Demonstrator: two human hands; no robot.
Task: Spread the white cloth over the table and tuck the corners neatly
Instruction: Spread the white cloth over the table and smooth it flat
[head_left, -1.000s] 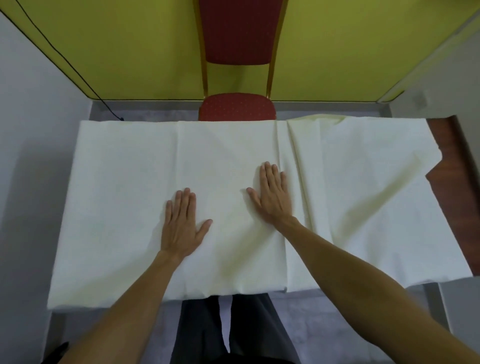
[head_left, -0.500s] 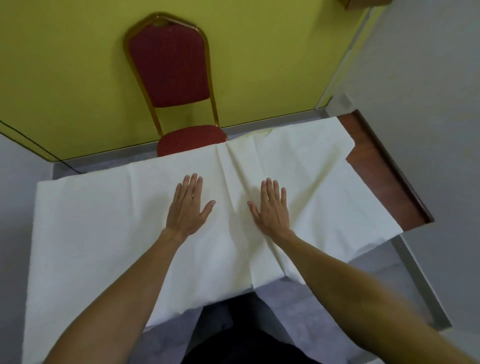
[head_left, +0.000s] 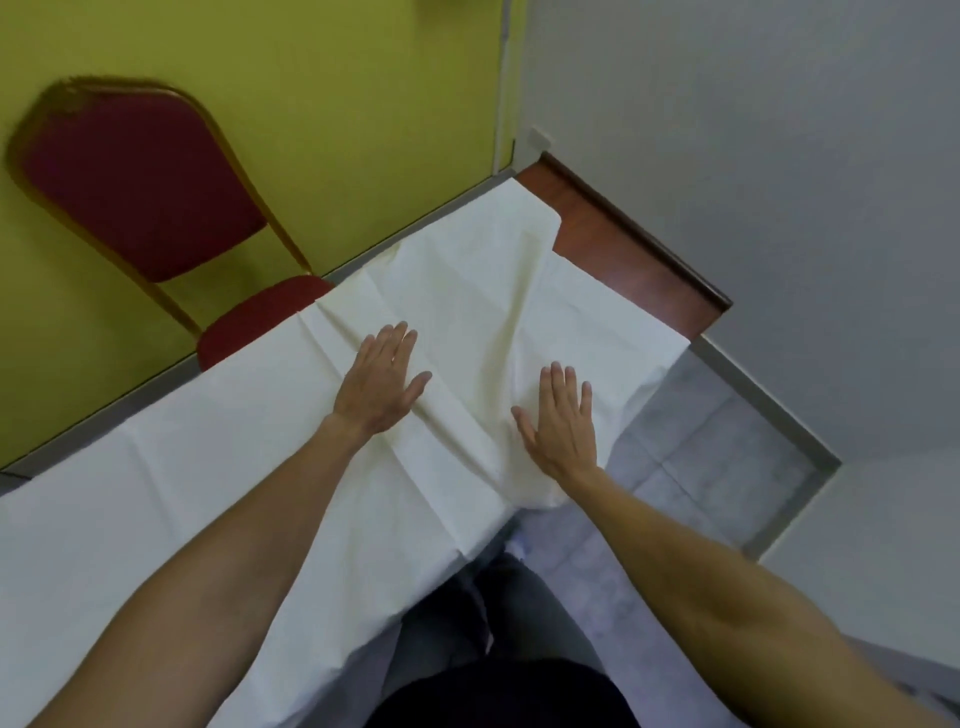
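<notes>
Both palms flat, fingers spread: left hand (head_left: 382, 382) and right hand (head_left: 561, 423) pressed on white cloth (head_left: 218, 499), gripping nothing. Cloth spread over most of desk (head_left: 639, 265); far right end bare wood, ridge between hands, corners apparently untucked

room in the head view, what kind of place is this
Probably a banquet or function room: a red padded chair with a gold frame, a wooden table under a white cloth, plain yellow-green and grey walls.

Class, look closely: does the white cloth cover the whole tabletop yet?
No: a strip of bare brown table still shows past the white cloth at its far right end.
</notes>
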